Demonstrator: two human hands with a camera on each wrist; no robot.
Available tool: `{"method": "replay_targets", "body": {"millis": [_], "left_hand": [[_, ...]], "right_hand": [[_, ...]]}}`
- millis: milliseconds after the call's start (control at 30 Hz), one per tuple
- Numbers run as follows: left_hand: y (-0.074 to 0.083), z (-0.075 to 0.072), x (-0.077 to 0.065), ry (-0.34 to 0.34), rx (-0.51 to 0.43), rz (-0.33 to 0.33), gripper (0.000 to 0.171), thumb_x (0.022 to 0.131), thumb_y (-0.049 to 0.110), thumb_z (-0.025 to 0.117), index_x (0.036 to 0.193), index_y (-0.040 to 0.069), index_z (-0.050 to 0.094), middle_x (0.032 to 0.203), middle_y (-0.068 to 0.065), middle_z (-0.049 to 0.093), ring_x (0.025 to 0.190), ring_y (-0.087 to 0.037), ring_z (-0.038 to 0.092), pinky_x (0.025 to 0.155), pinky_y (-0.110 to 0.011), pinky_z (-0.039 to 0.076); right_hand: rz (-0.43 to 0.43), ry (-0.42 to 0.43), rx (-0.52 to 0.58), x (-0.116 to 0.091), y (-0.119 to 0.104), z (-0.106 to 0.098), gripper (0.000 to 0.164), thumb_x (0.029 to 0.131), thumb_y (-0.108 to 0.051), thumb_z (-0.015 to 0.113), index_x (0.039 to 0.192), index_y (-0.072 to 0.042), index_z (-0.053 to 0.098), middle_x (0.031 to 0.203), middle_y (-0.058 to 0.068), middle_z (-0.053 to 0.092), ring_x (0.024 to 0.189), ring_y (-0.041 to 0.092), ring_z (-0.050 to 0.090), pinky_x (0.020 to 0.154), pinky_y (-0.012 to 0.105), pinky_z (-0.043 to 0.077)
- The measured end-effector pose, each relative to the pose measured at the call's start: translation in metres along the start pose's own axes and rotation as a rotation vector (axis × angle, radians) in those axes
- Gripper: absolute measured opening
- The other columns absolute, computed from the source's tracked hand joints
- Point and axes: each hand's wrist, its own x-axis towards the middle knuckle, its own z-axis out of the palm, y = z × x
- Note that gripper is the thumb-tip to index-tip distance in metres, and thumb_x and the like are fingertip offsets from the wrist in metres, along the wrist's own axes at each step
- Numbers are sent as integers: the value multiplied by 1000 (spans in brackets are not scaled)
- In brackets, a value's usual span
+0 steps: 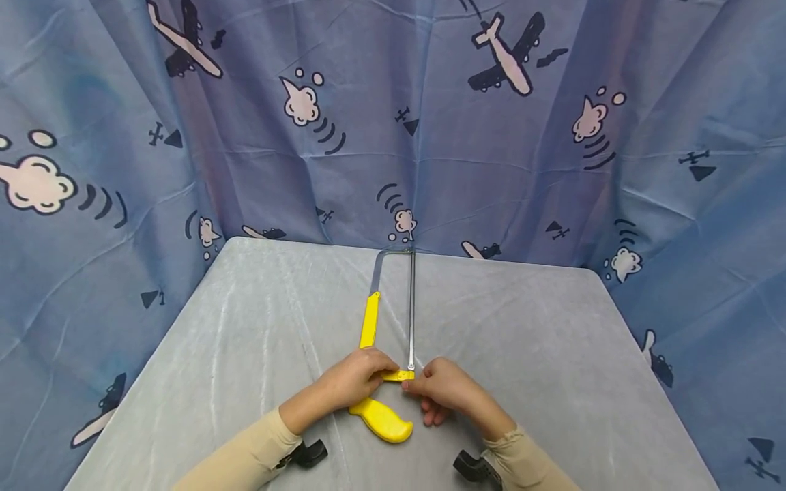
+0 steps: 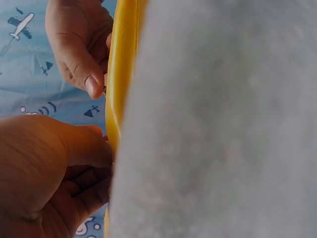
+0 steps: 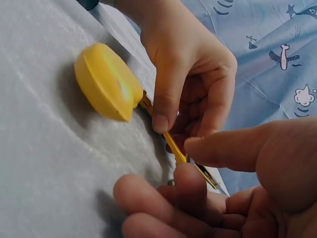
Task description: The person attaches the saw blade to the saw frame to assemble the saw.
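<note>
A hacksaw lies on the grey cloth, its yellow grip (image 1: 383, 421) towards me and its metal blade (image 1: 412, 307) pointing away. My left hand (image 1: 353, 378) holds the yellow frame just beyond the grip, with the thumb pressed on the short yellow arm (image 1: 399, 375) at the blade's near end. On the other side of that arm, my right hand (image 1: 445, 389) pinches its tip between thumb and forefinger. A bit of metal shows between those fingertips in the right wrist view; the other right fingers (image 3: 148, 203) are loosely curled. The left wrist view shows the yellow grip edge-on.
Light grey cloth covers the table (image 1: 522, 327) around the saw. A blue curtain (image 1: 356, 170) printed with planes and clouds stands behind and along both sides. Black wrist mounts (image 1: 310, 453) sit below both hands.
</note>
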Motion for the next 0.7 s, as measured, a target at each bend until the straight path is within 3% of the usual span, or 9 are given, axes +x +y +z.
{"method": "replay_targets", "body": {"millis": [133,433,700], "left_hand": [[-1,0,-1,0,6,7,30,88,-6,70,115,7,75,109,-2,75,107,-18,68,98,-30,54],[0,0,-2,2,-5,2,29,89,-6,70,115,7,76,109,-2,75,106,-18,68,97,-30,54],[-2,-1,-1,3,-53,-21,31,88,-7,69,116,6,75,110,-3,75,107,-19,68,97,-31,54]], "right_hand": [[-19,-37,27,2,2,1,39,94,-29,72,69,0,62,54,7,60,46,22,68,46,41,59],[-10,-269,272,14,14,-7,24,94,-15,60,94,7,70,62,3,58,51,19,70,48,34,60],[-17,-406,390,23,23,-14,26,94,-11,54,102,9,68,60,-4,50,47,7,61,44,24,54]]}}
